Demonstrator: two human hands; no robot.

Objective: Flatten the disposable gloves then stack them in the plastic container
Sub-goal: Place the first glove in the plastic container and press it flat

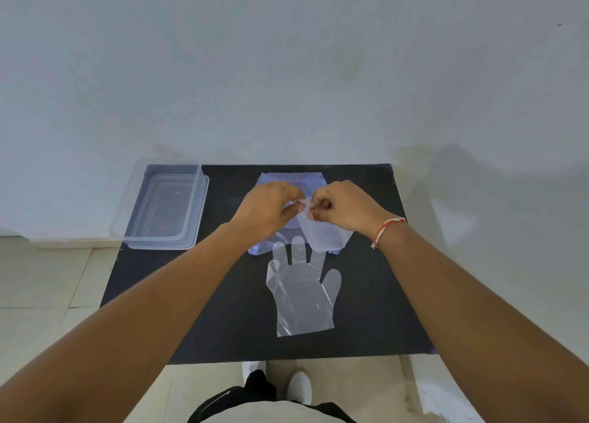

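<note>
No writing is readable anywhere. On the black mat [223, 311] one flattened glove [302, 295] lies at centre. Beyond it, the left hand [266, 211] and right hand [344, 209] pinch a second glove [322, 231] above the glove packet [287, 180]. One plastic container [165, 212] sits at the mat's far-left corner.

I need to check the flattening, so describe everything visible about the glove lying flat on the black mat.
The flat glove is thin, clear, glossy plastic film with light creases. It lies spread on the black mat, all five fingers splayed and pointing away from the person, its straight-cut cuff nearest them. Neither hand touches it. Its fingertips reach the near edge of the clear plastic packet behind it.
</note>
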